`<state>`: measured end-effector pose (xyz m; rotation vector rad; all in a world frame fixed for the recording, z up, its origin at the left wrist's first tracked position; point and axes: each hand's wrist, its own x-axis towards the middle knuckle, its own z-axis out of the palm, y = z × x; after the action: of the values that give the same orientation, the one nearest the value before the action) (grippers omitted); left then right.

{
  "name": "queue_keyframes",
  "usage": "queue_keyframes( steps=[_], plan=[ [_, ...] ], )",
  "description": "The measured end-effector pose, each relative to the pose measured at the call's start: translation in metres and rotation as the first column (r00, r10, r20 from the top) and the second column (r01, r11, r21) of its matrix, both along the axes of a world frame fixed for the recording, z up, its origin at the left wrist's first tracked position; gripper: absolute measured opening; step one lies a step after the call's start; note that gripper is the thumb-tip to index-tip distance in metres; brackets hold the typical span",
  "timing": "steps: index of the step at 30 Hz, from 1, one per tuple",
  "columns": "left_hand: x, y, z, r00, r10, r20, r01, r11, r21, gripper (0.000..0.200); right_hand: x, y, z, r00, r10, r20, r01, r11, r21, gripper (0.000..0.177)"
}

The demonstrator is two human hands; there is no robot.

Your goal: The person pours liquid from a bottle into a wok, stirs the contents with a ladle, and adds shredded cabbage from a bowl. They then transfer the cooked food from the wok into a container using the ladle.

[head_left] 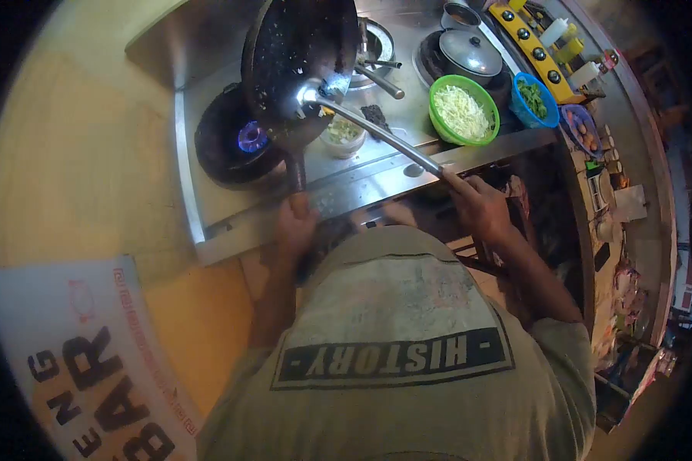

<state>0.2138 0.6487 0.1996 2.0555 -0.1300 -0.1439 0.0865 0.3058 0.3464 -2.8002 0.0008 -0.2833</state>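
Observation:
My left hand (pixel 297 224) is wrapped round the handle of a dark wok (pixel 288 58). The wok is raised and steeply tilted above the left burner, where a blue flame (pixel 253 137) burns. Closed round the end of a long metal ladle (pixel 384 137) is my right hand (pixel 480 206). The ladle's shiny head reaches into the lower part of the wok, among a few bits of food; glare hides its exact shape. Just right of the wok stands a small tub (pixel 343 138) with pale green contents.
A green bowl of shredded cabbage (pixel 463 109), a blue basket of leafy greens (pixel 535 101) and a lidded pot (pixel 471 54) stand to the right. Squeeze bottles (pixel 553 32) line a yellow rack (pixel 536 52). Another burner (pixel 377 44) lies behind the wok. A metal counter edge (pixel 346 201) runs in front.

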Motion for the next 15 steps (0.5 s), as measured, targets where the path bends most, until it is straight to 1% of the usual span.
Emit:
queue_keyframes(
  steps=[2, 3, 4, 5, 6, 8, 9, 10, 11, 12, 14, 15],
  plan=[
    [0.000, -0.002, 0.002, 0.990, -0.019, 0.141, 0.002, 0.993, 0.122, 0.040, -0.009, -0.011, 0.006, 0.995, 0.004, -0.102, 0.005, 0.996, 0.085, 0.048],
    [0.001, -0.003, 0.000, 0.990, -0.018, 0.139, 0.001, 0.993, 0.120, 0.040, -0.013, -0.016, 0.010, 0.995, 0.005, -0.104, 0.004, 0.997, 0.083, 0.048],
    [0.002, -0.004, -0.001, 0.999, 0.007, 0.036, -0.009, 0.998, 0.063, 0.039, -0.017, -0.020, 0.015, 0.999, 0.024, -0.036, -0.028, 0.995, -0.101, 0.048],
    [0.003, -0.004, -0.002, 0.997, 0.026, -0.068, -0.026, 1.000, 0.009, 0.039, -0.019, -0.025, 0.018, 0.998, 0.057, 0.028, -0.047, 0.958, -0.281, 0.048],
    [0.004, -0.003, -0.003, 0.997, 0.029, -0.068, -0.029, 1.000, 0.009, 0.039, -0.020, -0.028, 0.018, 0.998, 0.060, 0.028, -0.050, 0.958, -0.281, 0.048],
    [0.005, -0.002, 0.003, 0.987, 0.015, -0.158, -0.015, 1.000, -0.003, 0.050, -0.021, -0.031, 0.018, 1.000, -0.005, -0.017, -0.001, 0.940, -0.342, 0.044],
    [0.004, -0.003, 0.002, 0.987, 0.009, -0.159, -0.009, 1.000, -0.002, 0.050, -0.017, -0.027, 0.015, 1.000, -0.012, -0.019, 0.005, 0.940, -0.340, 0.044],
    [0.002, -0.004, 0.002, 1.000, 0.015, -0.021, -0.015, 1.000, 0.021, 0.042, -0.009, -0.017, 0.014, 0.992, -0.096, -0.081, 0.096, 0.995, -0.006, 0.043],
    [0.001, -0.005, 0.002, 0.993, 0.018, 0.119, -0.023, 0.999, 0.041, 0.034, -0.004, -0.013, 0.013, 0.974, -0.154, -0.165, 0.201, 0.925, 0.323, 0.042],
    [0.000, -0.004, 0.003, 0.993, 0.013, 0.120, -0.018, 0.999, 0.043, 0.034, -0.002, -0.015, 0.008, 0.973, -0.159, -0.165, 0.206, 0.923, 0.325, 0.042],
    [0.003, 0.000, 0.008, 0.996, 0.006, -0.090, -0.003, 0.999, 0.036, 0.055, 0.002, -0.016, -0.004, 0.997, -0.067, -0.049, 0.071, 0.995, 0.077, 0.041],
    [0.005, 0.004, 0.002, 0.996, 0.008, -0.086, -0.005, 0.999, 0.037, 0.055, -0.003, -0.020, 0.000, 0.997, -0.066, -0.044, 0.069, 0.995, 0.078, 0.041]
  ],
)
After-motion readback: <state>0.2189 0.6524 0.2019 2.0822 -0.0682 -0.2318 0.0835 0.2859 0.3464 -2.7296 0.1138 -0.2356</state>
